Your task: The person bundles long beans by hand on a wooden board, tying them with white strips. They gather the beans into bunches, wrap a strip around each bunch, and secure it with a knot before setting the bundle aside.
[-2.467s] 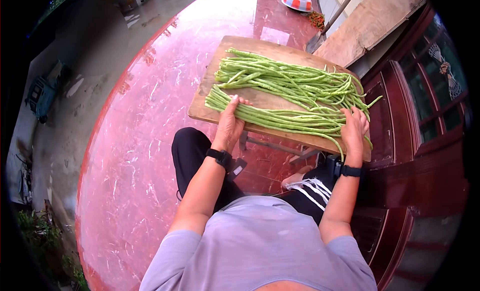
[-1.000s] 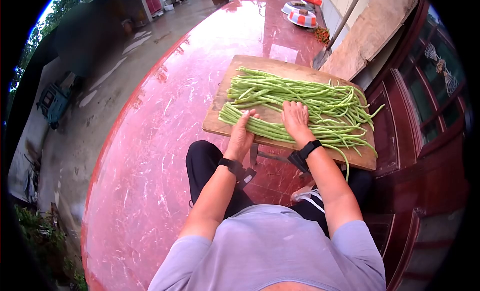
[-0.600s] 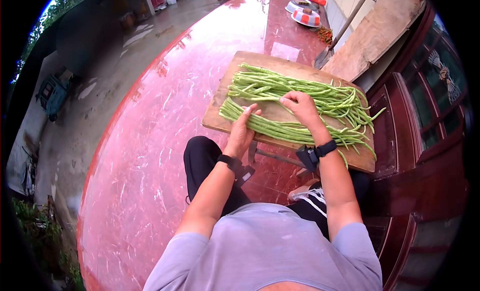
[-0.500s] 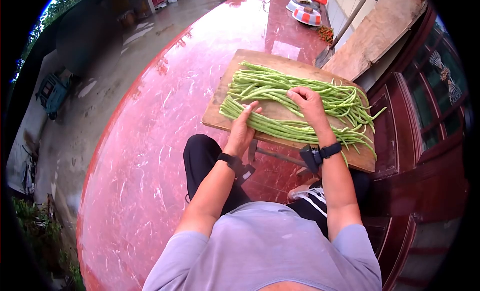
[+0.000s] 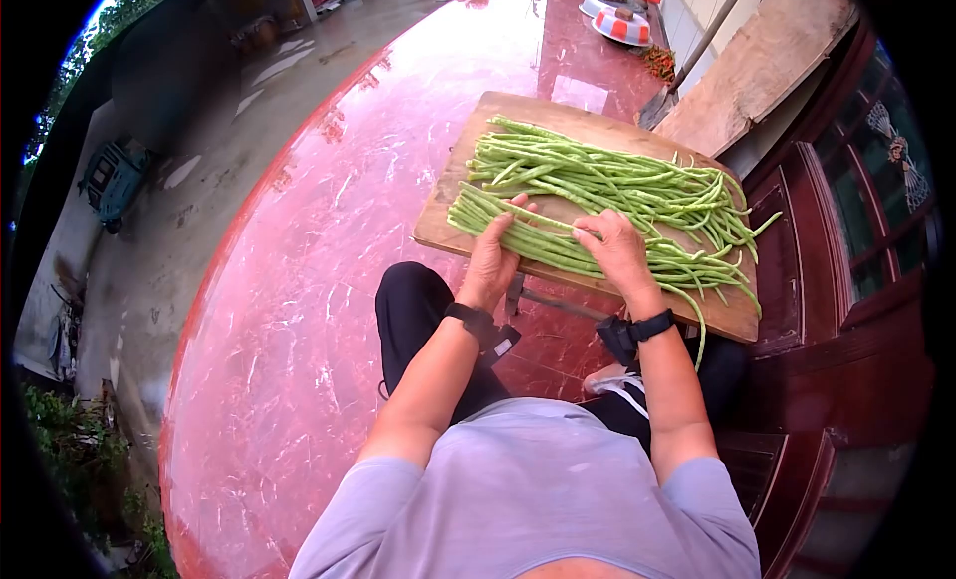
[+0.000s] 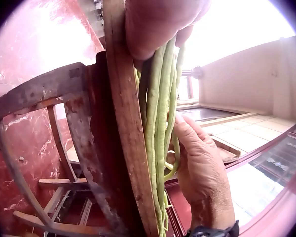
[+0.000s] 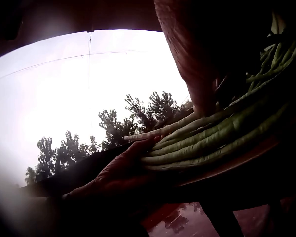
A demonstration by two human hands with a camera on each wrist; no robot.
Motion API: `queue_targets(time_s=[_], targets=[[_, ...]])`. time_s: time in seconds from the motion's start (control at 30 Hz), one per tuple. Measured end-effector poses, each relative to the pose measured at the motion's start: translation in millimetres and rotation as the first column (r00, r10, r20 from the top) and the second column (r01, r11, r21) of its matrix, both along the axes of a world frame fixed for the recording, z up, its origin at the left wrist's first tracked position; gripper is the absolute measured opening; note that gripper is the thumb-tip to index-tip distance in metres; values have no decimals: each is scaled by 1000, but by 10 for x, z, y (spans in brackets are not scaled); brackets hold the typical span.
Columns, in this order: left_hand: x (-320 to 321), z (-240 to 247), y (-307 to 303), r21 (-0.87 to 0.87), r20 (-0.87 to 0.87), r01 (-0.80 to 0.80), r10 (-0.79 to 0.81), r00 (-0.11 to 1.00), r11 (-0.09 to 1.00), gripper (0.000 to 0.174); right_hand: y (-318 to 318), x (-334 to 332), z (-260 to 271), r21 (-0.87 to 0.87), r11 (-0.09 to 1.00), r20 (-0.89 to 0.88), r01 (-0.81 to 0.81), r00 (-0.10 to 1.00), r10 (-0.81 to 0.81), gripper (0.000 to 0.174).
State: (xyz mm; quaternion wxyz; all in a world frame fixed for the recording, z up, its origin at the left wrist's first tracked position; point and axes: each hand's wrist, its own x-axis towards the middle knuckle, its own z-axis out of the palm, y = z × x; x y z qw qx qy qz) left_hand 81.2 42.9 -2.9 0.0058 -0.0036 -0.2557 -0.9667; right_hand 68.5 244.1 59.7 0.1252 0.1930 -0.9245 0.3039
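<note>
wooden board point(image 5: 444, 193) | bean bundle point(image 5: 553, 248) inside left grip point(image 5: 490, 262), held | right grip point(image 5: 621, 250) pinches one bean point(image 5: 554, 222)

left hand point(image 6: 160, 24) cut off by the left-wrist picture's top edge, right hand's point(image 7: 187, 54) fingertips lost in shadow

Soft daylight fills the head view, where the glossy red floor point(image 5: 299, 280) throws back a white glare near the top; wide-angle distortion bows its edge, black corners close in, and a smoky blur hides part of the upper left. The left wrist view is washed out toward its top. The right wrist view is dim and backlit: white sky point(image 7: 64, 89) leaves the trees point(image 7: 158, 108) nearly silhouetted and the green beans point(image 7: 202, 143) in deep shadow.
</note>
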Motion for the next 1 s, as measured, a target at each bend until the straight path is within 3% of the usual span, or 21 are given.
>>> queue_targets(time_s=[0.27, 0.43, 0.6, 0.7, 0.73, 0.83, 0.87, 0.93, 1.0], targets=[[-65, -120, 12, 78, 0, -43, 43, 999, 996, 34, 73, 3, -45, 66, 997, -11, -37, 999, 38, 13], [-74, -105, 32, 92, 110, -68, 58, 992, 993, 19, 211, 14, 36, 125, 991, 2, -52, 999, 52, 12], [-115, -158, 15, 95, 130, -62, 49, 990, 994, 15, 849, -140, 55, 219, 965, -117, 142, 986, -119, 17], [-130, -194, 45, 59, 101, -46, 40, 994, 997, 15, 1049, -150, 181, 145, 973, -116, 179, 980, -163, 16], [-146, -204, 34, 66, 104, -40, 33, 994, 997, 14, 1004, -118, 304, 82, 978, -29, 191, 982, -189, 14], [-158, -221, 16, 83, 112, -70, 60, 992, 994, 13, 966, -221, 345, -328, 942, -108, 74, 988, -115, 13], [-161, -222, 17, 74, 114, -84, 75, 991, 994, 13, 995, -225, 414, -213, 960, -132, 180, 968, -211, 13], [-166, -221, 22, 77, 117, -83, 74, 990, 994, 13, 979, -122, 628, 26, 980, -390, 196, 905, -171, 13], [-170, -236, 11, 86, 119, -77, 67, 991, 993, 13, 1024, -100, 743, 258, 925, -570, 280, 817, -88, 13]])
